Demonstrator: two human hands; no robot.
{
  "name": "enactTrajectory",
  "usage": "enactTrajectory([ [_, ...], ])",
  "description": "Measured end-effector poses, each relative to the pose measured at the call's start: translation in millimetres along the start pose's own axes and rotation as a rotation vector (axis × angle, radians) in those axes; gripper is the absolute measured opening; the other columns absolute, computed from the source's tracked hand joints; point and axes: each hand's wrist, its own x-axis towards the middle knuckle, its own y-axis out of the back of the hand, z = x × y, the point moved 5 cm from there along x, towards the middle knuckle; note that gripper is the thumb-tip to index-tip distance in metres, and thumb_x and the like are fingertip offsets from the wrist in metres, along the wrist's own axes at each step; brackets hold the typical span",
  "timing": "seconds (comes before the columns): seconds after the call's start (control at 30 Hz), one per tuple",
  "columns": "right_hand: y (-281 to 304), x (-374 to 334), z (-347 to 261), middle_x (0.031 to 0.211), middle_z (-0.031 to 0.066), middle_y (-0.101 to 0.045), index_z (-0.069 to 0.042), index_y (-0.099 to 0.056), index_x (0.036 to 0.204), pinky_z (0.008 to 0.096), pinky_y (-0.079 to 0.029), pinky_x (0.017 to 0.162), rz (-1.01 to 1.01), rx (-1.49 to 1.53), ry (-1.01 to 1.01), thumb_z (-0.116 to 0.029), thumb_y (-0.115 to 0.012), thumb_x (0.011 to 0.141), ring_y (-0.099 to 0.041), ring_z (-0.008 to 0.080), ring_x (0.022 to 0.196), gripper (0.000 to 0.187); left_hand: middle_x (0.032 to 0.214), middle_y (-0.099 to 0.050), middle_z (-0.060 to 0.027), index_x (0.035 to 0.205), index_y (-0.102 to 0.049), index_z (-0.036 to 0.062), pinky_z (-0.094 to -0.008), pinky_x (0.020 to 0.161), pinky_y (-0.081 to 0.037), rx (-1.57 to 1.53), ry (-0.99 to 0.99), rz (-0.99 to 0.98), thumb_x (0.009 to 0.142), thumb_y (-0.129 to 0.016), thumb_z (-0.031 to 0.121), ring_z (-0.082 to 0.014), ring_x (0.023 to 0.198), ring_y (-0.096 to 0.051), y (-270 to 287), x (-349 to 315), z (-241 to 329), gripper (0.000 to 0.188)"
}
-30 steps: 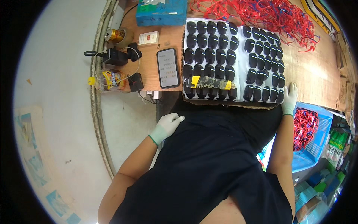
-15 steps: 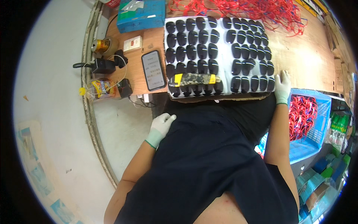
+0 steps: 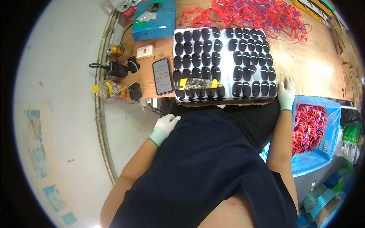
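My left hand (image 3: pixel 166 126), in a white glove with a green cuff, rests beside my dark clothing below the table edge. Its fingers look curled in, with nothing visible in them. At the table's front edge, right of the lens board, my gloved right hand (image 3: pixel 286 94) lies with fingers stretched out, holding nothing. Between and beyond the hands, a white-covered cardboard board (image 3: pixel 226 72) carries rows of dark sunglass lenses (image 3: pixel 205 59). One lens on the right half sits askew over its neighbour. Across the lower left rows lies a camouflage-patterned strip with yellow ends (image 3: pixel 199 83).
Left of the board are a phone (image 3: pixel 163 76), a small white box (image 3: pixel 145 51), a can (image 3: pixel 115 50), chargers with cables and a blue box (image 3: pixel 154 21). Red straps (image 3: pixel 258 15) heap at the back. A blue crate (image 3: pixel 330 133) of red strips stands at right.
The view has tilted, so the table and its things sit lower in the picture. Both hands stay in nearly the same places, and the board's contents look unchanged.
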Motion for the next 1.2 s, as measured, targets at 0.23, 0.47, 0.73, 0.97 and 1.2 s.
enactTrajectory([
  [0.23, 25, 5, 0, 0.123, 0.0227, -0.068, 0.002, -0.071, 0.118, 0.0406, -0.045, 0.107, 0.037, 0.477, -0.254, -0.026, -0.067, 0.092, -0.062, 0.0359, 0.119, 0.038, 0.061, -0.05, -0.01, 0.075, -0.057, 0.0014, -0.0392, 0.062, -0.044, -0.132, -0.02, 0.068, 0.099, -0.061, 0.048, -0.0181, 0.06, -0.052, -5, 0, -8, 0.053],
  [0.47, 113, 4, -207, 0.094, 0.0119, -0.071, -0.008, -0.075, 0.099, 0.0441, -0.052, 0.083, 0.061, 0.273, 0.396, -0.023, -0.075, 0.081, -0.066, 0.0337, 0.09, 0.023, 0.062, -0.05, -0.0104, 0.072, -0.054, 0.001, -0.0399, 0.061, -0.043, -0.047, -0.128, 0.03, 0.1, -0.059, 0.051, -0.0209, 0.06, -0.051, -7, 25, -10, 0.057],
  [0.73, 81, 1, -227, 0.086, 0.011, -0.067, -0.011, -0.075, 0.091, 0.0438, -0.052, 0.076, -0.016, 0.114, 0.311, -0.029, -0.077, 0.076, -0.064, 0.032, 0.086, 0.023, 0.062, -0.047, -0.0089, 0.072, -0.052, 0.0015, -0.0391, 0.06, -0.041, -0.069, -0.108, 0.04, 0.099, -0.06, 0.052, -0.0202, 0.059, -0.049, -14, 24, -31, 0.058],
  [0.97, 79, 4, -203, 0.089, 0.0107, -0.069, -0.013, -0.078, 0.092, 0.0441, -0.053, 0.079, -0.118, 0.17, 0.314, -0.015, -0.072, 0.074, -0.065, 0.0331, 0.088, 0.018, 0.063, -0.048, -0.0079, 0.074, -0.056, 0.0017, -0.0366, 0.06, -0.041, -0.199, -0.042, 0.007, 0.099, -0.06, 0.052, -0.0152, 0.061, -0.047, -15, 24, -26, 0.056],
  [1.2, 85, 6, -210, 0.089, 0.0116, -0.07, -0.012, -0.078, 0.088, 0.0443, -0.054, 0.079, -0.104, 0.187, 0.356, -0.017, -0.073, 0.076, -0.066, 0.0332, 0.089, 0.014, 0.071, -0.06, -0.0187, 0.079, -0.061, 0.001, -0.0427, 0.067, -0.048, -0.089, -0.099, 0.119, 0.097, -0.061, 0.048, -0.0345, 0.069, -0.062, 5, 15, 0, 0.05],
])
